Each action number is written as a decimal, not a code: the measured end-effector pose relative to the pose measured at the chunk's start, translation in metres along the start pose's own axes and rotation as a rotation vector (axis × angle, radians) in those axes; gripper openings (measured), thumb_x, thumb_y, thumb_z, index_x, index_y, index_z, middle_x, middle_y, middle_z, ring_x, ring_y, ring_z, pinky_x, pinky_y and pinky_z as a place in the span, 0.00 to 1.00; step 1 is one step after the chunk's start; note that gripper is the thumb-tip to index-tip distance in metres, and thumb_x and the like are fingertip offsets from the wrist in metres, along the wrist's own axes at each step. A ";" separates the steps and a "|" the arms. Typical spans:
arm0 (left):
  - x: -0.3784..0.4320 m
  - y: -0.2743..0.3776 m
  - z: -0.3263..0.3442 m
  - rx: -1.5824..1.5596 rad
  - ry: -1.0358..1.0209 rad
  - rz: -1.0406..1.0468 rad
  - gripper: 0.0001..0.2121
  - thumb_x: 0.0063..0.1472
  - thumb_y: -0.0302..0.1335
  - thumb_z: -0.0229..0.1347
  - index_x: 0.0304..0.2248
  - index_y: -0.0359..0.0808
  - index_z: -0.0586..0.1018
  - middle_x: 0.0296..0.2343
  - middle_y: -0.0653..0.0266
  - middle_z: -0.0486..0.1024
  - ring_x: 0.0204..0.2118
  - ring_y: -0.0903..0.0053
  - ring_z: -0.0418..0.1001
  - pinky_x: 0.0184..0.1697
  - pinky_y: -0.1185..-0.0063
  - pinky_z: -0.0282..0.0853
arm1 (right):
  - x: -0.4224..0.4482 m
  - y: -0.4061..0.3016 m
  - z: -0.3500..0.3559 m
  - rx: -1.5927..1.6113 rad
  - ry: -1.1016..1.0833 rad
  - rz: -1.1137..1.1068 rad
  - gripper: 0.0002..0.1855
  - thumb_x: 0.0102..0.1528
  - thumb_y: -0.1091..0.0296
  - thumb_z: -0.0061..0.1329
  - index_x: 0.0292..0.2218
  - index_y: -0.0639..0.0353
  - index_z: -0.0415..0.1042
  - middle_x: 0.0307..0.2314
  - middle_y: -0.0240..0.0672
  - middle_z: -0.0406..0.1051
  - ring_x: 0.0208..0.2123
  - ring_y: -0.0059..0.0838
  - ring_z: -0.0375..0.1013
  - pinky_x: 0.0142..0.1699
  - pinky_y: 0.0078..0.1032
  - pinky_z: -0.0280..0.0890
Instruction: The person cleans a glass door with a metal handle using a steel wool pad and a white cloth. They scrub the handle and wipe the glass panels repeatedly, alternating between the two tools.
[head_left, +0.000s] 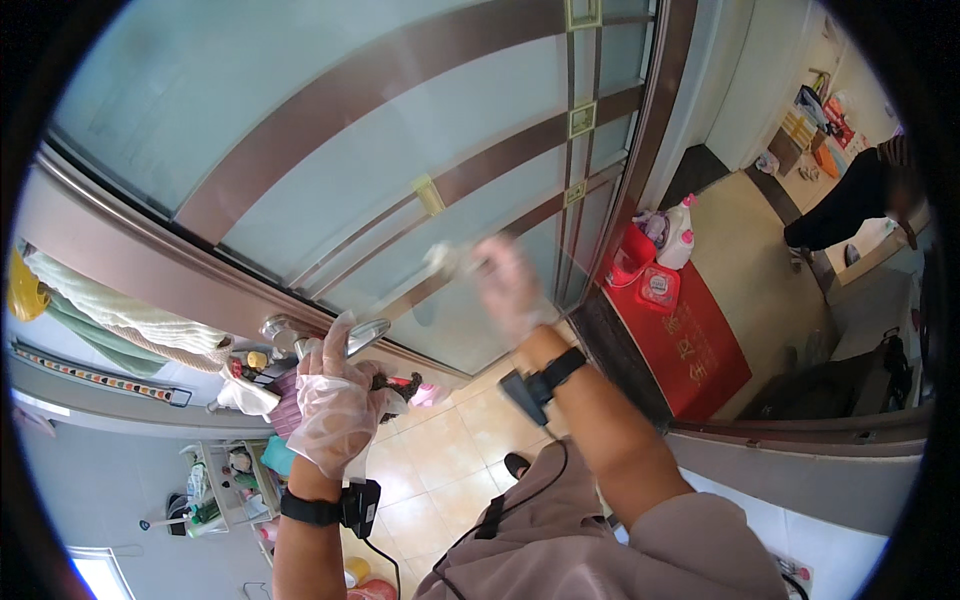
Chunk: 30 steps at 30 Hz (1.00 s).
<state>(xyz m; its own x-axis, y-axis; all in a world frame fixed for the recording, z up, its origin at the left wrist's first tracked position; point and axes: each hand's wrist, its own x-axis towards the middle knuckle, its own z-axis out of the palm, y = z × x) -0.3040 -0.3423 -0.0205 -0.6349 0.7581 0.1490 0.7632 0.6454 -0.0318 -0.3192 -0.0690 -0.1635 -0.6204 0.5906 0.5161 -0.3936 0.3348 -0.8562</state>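
My left hand (337, 397), in a clear plastic glove, is at the metal lever handle (367, 336) of a glass-panelled door (390, 202). Its fingers reach over the lever, and a dark brown, rough-textured cloth or scrubber (405, 386) sticks out at the thumb side. My right hand (510, 281), also gloved, is blurred in front of the lower glass. A whitish thing (442, 259) shows at its fingertips, too blurred to name or to tell whether it is held. Brown bands and small gold-coloured square ornaments (582, 120) cross the pane.
On a red doormat (675, 345) at right stand a red basin (630, 255), a red tub (658, 286) and white bottles (679, 244). Beyond, a person in dark trousers (840, 202) bends over. Towels (120, 300) hang at left, above a stocked shelf rack (232, 480).
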 end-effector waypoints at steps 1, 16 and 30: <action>-0.001 0.000 0.001 -0.003 -0.003 0.003 0.16 0.40 0.30 0.69 0.33 0.43 0.86 0.61 0.55 0.57 0.58 0.51 0.61 0.61 0.57 0.57 | 0.014 0.001 -0.019 -0.009 0.164 -0.029 0.10 0.56 0.61 0.57 0.33 0.56 0.72 0.28 0.32 0.72 0.34 0.27 0.72 0.40 0.30 0.68; 0.003 -0.003 -0.006 -0.100 -0.017 0.035 0.15 0.41 0.30 0.69 0.33 0.42 0.86 0.61 0.53 0.58 0.55 0.50 0.62 0.60 0.58 0.59 | -0.025 0.002 0.044 -0.115 -0.511 -0.162 0.05 0.54 0.76 0.48 0.33 0.57 0.74 0.30 0.40 0.74 0.31 0.39 0.73 0.40 0.31 0.70; 0.004 -0.001 -0.009 -0.109 0.013 0.071 0.14 0.41 0.31 0.69 0.31 0.41 0.85 0.61 0.53 0.59 0.53 0.54 0.65 0.56 0.61 0.61 | -0.070 0.013 0.098 -0.231 -0.140 0.306 0.06 0.59 0.69 0.46 0.34 0.57 0.74 0.27 0.35 0.73 0.32 0.35 0.74 0.39 0.31 0.68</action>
<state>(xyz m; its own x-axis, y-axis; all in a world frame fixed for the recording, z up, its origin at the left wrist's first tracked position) -0.3062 -0.3403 -0.0105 -0.5780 0.7996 0.1629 0.8149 0.5759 0.0648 -0.3477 -0.1782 -0.2086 -0.7776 0.5883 0.2219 -0.0236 0.3253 -0.9453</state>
